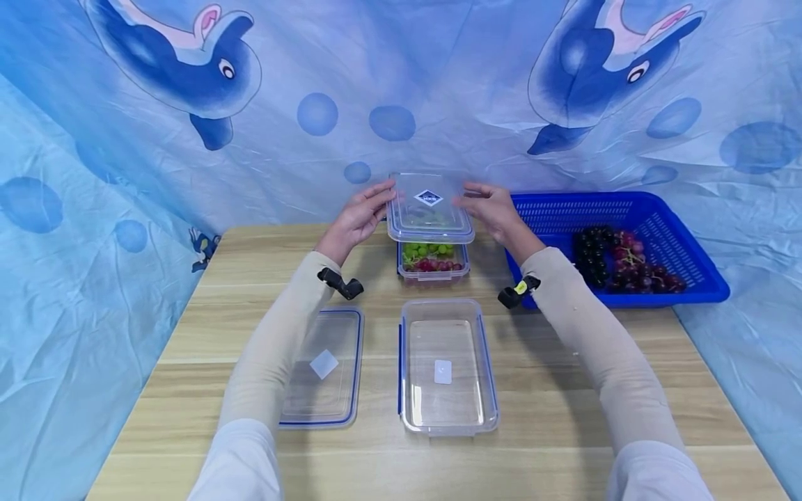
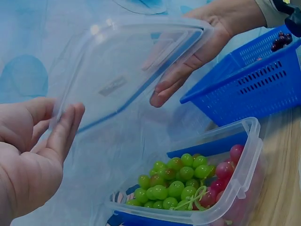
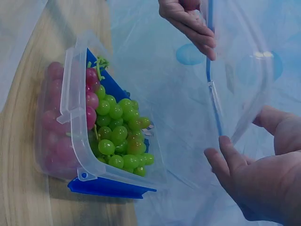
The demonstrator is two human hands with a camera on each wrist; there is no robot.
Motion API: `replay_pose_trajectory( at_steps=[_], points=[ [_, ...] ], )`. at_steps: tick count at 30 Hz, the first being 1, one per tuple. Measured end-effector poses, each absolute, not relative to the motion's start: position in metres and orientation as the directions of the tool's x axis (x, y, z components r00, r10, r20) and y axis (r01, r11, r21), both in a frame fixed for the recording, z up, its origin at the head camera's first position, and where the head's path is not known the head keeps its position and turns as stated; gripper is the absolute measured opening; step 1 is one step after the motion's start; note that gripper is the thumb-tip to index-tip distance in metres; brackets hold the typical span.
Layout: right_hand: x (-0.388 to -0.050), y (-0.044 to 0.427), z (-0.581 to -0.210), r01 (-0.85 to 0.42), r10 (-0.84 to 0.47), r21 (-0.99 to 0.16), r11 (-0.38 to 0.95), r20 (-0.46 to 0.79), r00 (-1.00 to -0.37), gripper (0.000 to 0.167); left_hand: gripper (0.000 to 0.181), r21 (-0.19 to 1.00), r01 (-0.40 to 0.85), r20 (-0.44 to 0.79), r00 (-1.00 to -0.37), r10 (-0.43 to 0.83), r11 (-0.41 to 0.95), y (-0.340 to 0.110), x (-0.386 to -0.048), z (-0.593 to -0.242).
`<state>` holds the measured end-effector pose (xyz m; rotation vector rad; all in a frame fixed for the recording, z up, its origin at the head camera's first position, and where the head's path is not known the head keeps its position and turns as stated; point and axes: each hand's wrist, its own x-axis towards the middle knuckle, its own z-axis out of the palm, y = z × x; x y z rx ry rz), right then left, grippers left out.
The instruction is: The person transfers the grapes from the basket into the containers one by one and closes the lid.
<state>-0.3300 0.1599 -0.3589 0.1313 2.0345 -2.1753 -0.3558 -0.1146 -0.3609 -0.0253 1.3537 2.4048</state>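
Note:
Both hands hold a clear plastic lid with a blue seal by its two sides, raised and tilted above a container. My left hand pinches the lid's left edge between thumb and fingers. On the opposite edge, my right hand pinches it likewise. Below the lid, apart from it, stands a clear container with blue side flaps. Green grapes and red grapes lie inside it, the red ones toward the near end.
A larger clear container without a lid stands nearer on the wooden table. Left of it lies a flat lid, partly under the left forearm. At the right, a blue basket holds dark and red grapes. A blue patterned curtain hangs behind.

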Motion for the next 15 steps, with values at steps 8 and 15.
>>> replay_pose_trajectory(
  at_steps=[8,15],
  points=[
    [-0.329,0.163,-0.355,0.234,-0.084,-0.972,0.029,-0.235,-0.968,0.069,0.060,0.911,-0.224,-0.147,-0.961,0.234,-0.346,-0.114,-0.350,-0.362],
    [-0.326,0.167,-0.360,0.159,-0.064,-0.984,0.076,-0.164,-0.984,0.069,0.055,0.993,-0.104,-0.092,-0.977,0.194,-0.051,-0.109,-0.345,-0.368]
  ],
)
